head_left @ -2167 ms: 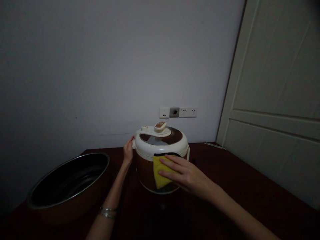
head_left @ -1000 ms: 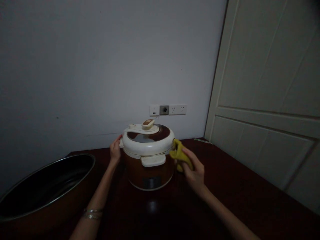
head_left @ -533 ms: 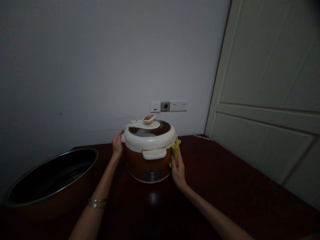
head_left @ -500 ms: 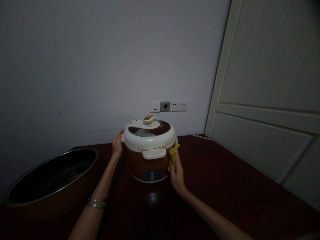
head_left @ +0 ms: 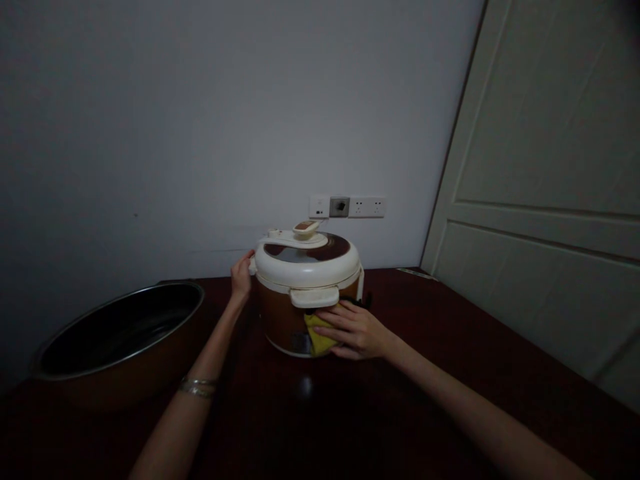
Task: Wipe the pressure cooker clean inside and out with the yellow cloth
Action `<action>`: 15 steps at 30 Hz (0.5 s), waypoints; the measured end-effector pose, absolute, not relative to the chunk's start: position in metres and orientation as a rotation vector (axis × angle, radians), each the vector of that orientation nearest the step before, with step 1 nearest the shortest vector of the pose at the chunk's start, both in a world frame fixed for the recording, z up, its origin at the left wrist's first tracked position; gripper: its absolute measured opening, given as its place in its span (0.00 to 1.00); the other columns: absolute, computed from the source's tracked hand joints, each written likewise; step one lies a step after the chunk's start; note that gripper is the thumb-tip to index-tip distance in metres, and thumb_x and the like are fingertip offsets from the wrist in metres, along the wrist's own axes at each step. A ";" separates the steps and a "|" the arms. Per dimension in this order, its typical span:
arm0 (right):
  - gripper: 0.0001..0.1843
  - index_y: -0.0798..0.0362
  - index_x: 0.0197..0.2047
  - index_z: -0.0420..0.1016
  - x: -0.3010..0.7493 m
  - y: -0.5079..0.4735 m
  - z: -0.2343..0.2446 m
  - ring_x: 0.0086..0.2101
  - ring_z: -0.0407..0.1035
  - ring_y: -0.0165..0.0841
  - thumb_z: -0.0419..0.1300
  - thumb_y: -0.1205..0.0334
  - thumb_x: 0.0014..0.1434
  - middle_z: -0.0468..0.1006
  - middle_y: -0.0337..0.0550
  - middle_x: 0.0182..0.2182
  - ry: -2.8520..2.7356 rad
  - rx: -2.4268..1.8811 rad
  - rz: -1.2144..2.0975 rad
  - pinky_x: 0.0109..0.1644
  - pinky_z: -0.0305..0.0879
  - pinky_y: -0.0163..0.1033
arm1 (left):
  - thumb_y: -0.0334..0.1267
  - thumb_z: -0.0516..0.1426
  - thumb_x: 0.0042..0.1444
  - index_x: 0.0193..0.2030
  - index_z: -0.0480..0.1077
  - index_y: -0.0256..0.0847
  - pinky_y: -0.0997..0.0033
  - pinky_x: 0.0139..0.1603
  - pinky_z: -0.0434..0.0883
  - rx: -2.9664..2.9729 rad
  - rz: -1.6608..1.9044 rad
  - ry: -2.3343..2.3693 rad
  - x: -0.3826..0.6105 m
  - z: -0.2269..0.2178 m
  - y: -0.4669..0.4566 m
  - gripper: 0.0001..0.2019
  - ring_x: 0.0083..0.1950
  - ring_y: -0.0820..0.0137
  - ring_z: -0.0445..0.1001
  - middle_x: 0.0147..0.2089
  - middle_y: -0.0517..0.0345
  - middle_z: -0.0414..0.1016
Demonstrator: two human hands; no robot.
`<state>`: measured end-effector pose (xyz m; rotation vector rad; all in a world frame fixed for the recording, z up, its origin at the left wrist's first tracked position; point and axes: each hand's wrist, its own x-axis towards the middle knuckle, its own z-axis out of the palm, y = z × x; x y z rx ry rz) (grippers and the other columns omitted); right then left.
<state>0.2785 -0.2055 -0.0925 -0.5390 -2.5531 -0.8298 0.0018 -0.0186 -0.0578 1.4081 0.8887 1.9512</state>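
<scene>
Yellow cloth [head_left: 316, 337] lies against the lower front of the cooker [head_left: 277, 310], just below its front handle [head_left: 315, 297] and partly over a dark panel [head_left: 301, 343]; the right hand [head_left: 361, 332] presses it there, fingers nearly straight and slightly apart, holding the cloth flat; the left hand [head_left: 241, 279] is at the side handle [head_left: 253, 267] — its fingers mostly out of sight, so how tightly they close I cannot tell; the cooker stands upright on the dark red table [head_left: 450, 320], near the wall, lid [head_left: 305, 273] on; a wide dark pot [head_left: 135, 377] sits to its left, apart from it, touched by neither hand; judging by the contact, the work with the cloth looks under way rather than finished — how much of the surface is done and how much is left, the view does not show.
</scene>
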 end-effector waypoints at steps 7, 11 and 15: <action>0.19 0.56 0.58 0.65 0.263 -0.206 -0.125 0.60 0.55 0.27 0.47 0.69 0.65 0.63 0.43 0.60 -2.729 -0.411 -0.769 0.59 0.59 0.36 | 0.42 0.50 0.45 0.41 0.76 0.34 0.67 0.53 0.65 1.437 1.953 0.924 -0.001 -0.061 -0.015 0.21 0.49 0.64 0.73 0.43 0.49 0.77; 0.22 0.55 0.60 0.62 0.257 -0.203 -0.095 0.60 0.55 0.33 0.48 0.71 0.64 0.66 0.47 0.58 -2.473 -0.553 -0.876 0.59 0.60 0.45 | 0.42 0.50 0.45 0.41 0.76 0.34 0.65 0.53 0.66 1.439 1.946 0.910 -0.001 -0.060 -0.016 0.21 0.48 0.63 0.73 0.44 0.48 0.77; 0.21 0.55 0.60 0.63 0.251 -0.201 -0.098 0.59 0.57 0.33 0.47 0.71 0.65 0.67 0.45 0.58 -2.467 -0.531 -0.856 0.58 0.61 0.42 | 0.40 0.50 0.44 0.39 0.76 0.35 0.65 0.53 0.65 1.439 1.922 0.914 -0.001 -0.057 -0.019 0.19 0.49 0.63 0.73 0.43 0.50 0.78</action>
